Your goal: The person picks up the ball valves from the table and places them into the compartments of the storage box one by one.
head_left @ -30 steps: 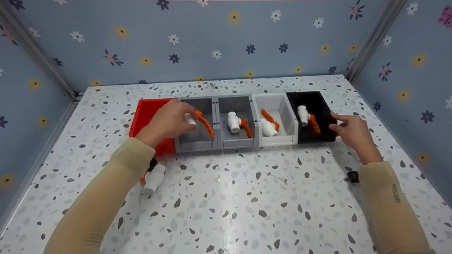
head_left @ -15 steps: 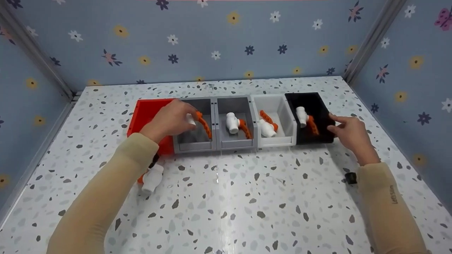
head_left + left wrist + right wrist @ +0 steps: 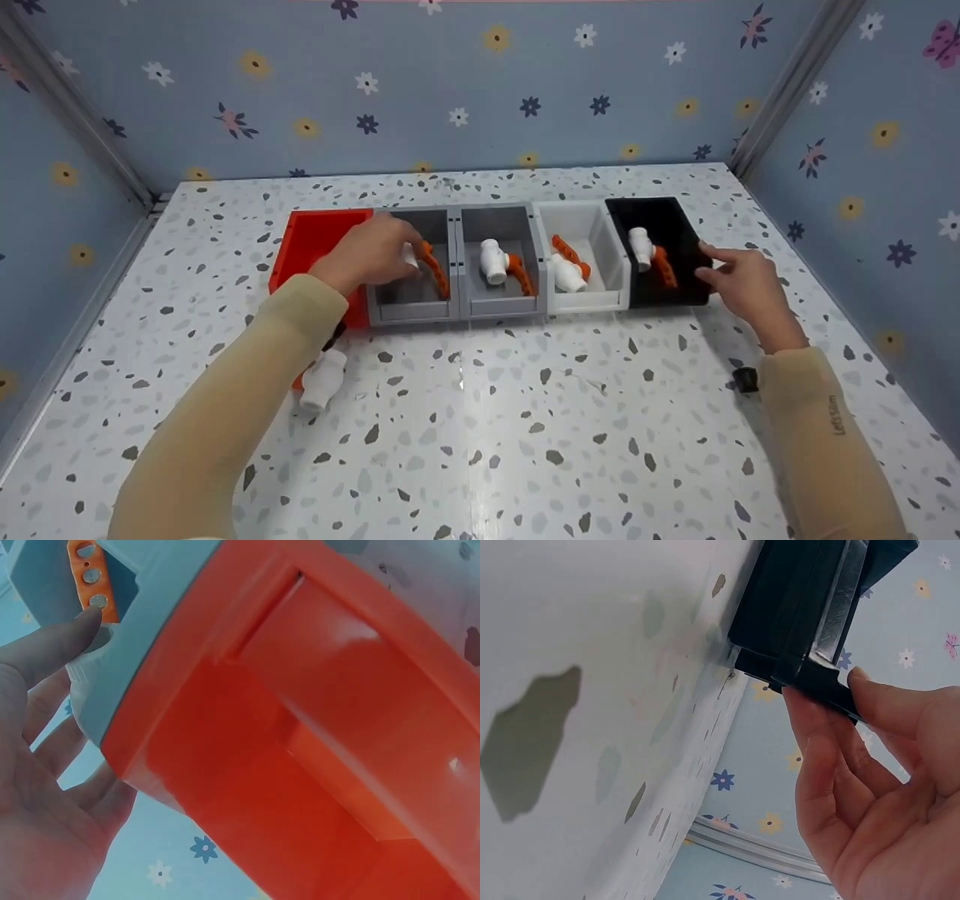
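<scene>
In the head view my left hand (image 3: 371, 251) reaches into the left grey bin (image 3: 415, 310) and holds a white ball valve with an orange lever (image 3: 436, 271). Most of its white body is hidden behind the fingers. The left wrist view shows my thumb on the valve (image 3: 90, 664) beside the red bin (image 3: 300, 720). At the far right end of the row, my right hand (image 3: 750, 289) pinches the side rim of the black bin (image 3: 660, 210). Thumb and fingers grip that edge in the right wrist view. One valve (image 3: 642, 249) lies inside the black bin.
Similar valves lie in the second grey bin (image 3: 500, 306) and the white bin (image 3: 589, 300). Another valve (image 3: 324, 381) rests on the speckled table before the red bin. A small black piece (image 3: 745, 379) sits near my right sleeve. Patterned walls enclose the table.
My left hand has shifted slightly to the right and lower into the left grey bin with the valve. The right hand keeps its grip on the black bin.
</scene>
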`<state>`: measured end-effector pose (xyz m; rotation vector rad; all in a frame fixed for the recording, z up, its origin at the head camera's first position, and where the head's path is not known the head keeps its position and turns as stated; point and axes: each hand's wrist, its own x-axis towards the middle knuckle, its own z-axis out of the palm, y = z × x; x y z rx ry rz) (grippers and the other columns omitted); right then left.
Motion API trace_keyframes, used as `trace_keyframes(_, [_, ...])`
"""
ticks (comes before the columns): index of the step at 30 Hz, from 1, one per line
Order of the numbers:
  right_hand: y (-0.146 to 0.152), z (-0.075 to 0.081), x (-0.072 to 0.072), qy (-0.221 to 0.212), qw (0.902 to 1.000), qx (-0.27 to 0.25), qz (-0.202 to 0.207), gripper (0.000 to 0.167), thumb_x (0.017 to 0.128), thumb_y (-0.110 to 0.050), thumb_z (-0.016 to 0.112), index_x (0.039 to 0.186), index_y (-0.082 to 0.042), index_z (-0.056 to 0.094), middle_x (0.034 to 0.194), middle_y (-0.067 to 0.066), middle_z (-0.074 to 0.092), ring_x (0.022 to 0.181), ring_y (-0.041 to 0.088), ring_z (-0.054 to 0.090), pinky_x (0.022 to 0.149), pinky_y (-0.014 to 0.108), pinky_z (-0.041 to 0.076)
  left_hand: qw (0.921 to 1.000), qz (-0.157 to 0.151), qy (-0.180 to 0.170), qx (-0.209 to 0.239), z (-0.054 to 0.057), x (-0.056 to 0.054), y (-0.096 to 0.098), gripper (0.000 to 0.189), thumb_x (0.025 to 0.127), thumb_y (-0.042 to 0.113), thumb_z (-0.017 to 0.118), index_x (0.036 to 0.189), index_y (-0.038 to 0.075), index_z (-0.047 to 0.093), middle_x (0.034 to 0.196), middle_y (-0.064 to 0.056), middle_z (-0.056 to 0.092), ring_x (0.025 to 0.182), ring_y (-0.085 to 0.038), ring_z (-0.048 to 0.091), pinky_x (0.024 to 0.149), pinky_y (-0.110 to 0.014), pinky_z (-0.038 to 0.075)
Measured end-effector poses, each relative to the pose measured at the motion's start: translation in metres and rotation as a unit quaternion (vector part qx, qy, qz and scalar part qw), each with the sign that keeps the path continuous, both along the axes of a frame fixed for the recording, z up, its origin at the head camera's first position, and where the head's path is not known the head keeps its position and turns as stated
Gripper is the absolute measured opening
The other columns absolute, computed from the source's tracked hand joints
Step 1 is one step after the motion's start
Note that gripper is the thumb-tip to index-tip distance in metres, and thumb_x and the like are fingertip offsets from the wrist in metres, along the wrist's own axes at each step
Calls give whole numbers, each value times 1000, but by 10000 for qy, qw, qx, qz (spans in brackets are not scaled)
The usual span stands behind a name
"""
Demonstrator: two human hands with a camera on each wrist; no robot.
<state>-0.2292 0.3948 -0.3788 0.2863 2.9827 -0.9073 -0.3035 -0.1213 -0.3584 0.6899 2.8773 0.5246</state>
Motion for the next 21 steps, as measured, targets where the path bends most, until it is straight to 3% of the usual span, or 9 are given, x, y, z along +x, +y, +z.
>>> trace_keyframes(14, [1,0,-1,-30,10000,-3,46,55,100,-28,62,152,-24,41,123,27,63,97,31,63,75,42,46,9985,-142,-310,-421,-4,-7,4,27,86,19,78,112,13,76,113,-7,67,96,-26,55,87,-42,52])
trace_keyframes(21, [1,0,0,14,10000,24,78,55,100,-28,62,151,-23,41,121,27,63,95,30,62,74,42,47,9964,-360,-96,-763,-10,-6,6,23,87,14,74,110,12,77,109,-8,69,95,-27,58,90,-44,52])
